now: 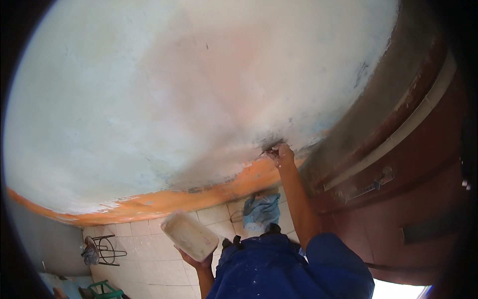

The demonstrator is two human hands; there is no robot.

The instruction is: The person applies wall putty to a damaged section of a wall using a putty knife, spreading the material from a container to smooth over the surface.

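Whitish residue is being carried on the fingers of the right hand (284, 154), which is being held up to the wall (124, 109) beside a dark patch (273, 141). The fingers are appearing bent and drawn in; whether anything is being pinched between them cannot be told, as the fingertips are being lost against the dark area. The right arm is being extended nearly straight, probably because the patch lies well forward of the body.

By the left hand (203, 261), a pale rectangular container (173, 222) is being held low, to the left of the blue garment (279, 269). The hand is being cupped against its near end, from underneath, with most of the fingers being hidden. The open side is being turned upward, presumably so that the beige matter inside is not spilled, and the other hand is being left free.

Further out, the wall's lower edge is being bordered by an orange strip (174, 202). On the tiled floor (144, 246), a crumpled blue bag (261, 209) is lying near the wall, and a dark metal stool (107, 250) is standing at far left. To the right, a dark red door (398, 224) is being seen, fitted with a metal bolt (378, 185).
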